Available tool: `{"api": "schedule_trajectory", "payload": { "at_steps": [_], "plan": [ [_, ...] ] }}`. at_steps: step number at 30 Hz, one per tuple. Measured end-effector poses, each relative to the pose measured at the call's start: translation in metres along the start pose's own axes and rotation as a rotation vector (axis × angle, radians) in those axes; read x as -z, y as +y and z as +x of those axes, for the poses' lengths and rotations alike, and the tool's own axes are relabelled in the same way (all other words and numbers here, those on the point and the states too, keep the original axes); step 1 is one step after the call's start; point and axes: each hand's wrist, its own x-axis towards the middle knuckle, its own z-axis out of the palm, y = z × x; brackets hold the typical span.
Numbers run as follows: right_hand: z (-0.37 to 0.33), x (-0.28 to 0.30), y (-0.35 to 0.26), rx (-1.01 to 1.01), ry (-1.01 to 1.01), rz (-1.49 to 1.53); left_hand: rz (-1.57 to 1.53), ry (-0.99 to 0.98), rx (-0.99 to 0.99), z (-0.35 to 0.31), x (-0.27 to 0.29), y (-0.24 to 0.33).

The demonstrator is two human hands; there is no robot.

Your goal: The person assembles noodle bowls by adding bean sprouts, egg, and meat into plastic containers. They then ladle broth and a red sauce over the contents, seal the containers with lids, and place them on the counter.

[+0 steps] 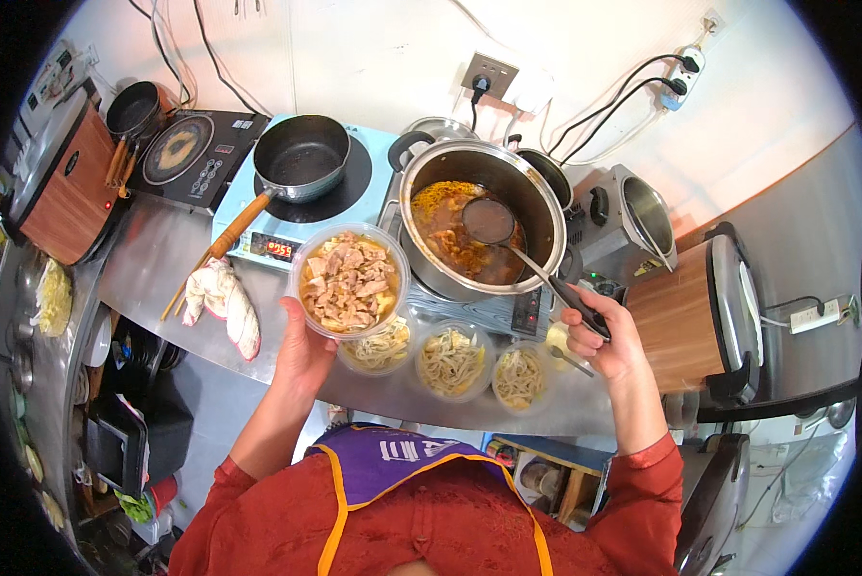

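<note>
Four tubs (354,229), one ladle (534,266)

The clear round container (405,272) holds sliced meat, left of the steel pot (537,197). The black-handled ladle (558,285) slants over the pot's rim.

Blk pan (301,158) on lt-blue hob (378,146), wht cloth (224,300) nearby; outlet (498,73) on wall (373,58).

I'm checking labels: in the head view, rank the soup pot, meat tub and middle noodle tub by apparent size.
1. Soup pot
2. Meat tub, held up, so nearness may enlarge it
3. Middle noodle tub
</note>
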Motion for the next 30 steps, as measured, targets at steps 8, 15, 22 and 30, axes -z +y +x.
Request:
{"api": "schedule_trajectory", "payload": {
  "at_steps": [8, 15, 22, 30],
  "plan": [
    [-0.032, -0.029, -0.008, -0.038, -0.09, 0.02, -0.1, 0.04, 0.024, 0.013, 0.008, -0.01],
    [-0.044, -0.062, 0.002, -0.132, -0.214, 0.065, -0.076, 0.067, 0.007, 0.017, 0.012, -0.012],
    [-0.037, -0.089, 0.017, -0.171, -0.269, -0.122, -0.047, 0.062, -0.022, 0.015, 0.015, -0.004],
    [-0.035, -0.101, 0.026, -0.057, -0.223, -0.389, -0.016, 0.096, -0.072, 0.014, 0.005, 0.002]
  ]
}}
